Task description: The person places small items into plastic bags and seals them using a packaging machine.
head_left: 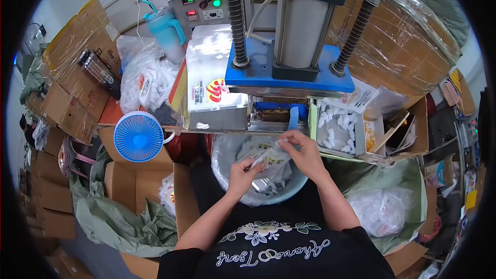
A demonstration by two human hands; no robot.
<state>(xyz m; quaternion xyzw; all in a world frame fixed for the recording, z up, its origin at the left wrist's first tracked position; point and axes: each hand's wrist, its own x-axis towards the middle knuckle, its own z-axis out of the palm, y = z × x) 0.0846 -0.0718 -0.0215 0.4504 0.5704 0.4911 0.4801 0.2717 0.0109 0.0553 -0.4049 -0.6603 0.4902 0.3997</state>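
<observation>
Over a basin (298, 185) lined with clear plastic on my lap, both hands hold a white printed plastic bag (276, 158) with small yellow and green marks. My left hand (243, 180) pinches its lower left edge. At the upper right end, the fingers of my right hand (304, 154) are closed on it. More clear and printed plastic lies in the basin beneath. Just beyond my right hand, a blue strip (294, 118) hangs at the front of the press (289, 80).
A tray of white plastic pieces (338, 126) sits right of the press. To its left lies a stack of printed bags (214, 72). A blue fan (138, 137) stands at the table's left edge. Open cartons (135, 186) flank my lap.
</observation>
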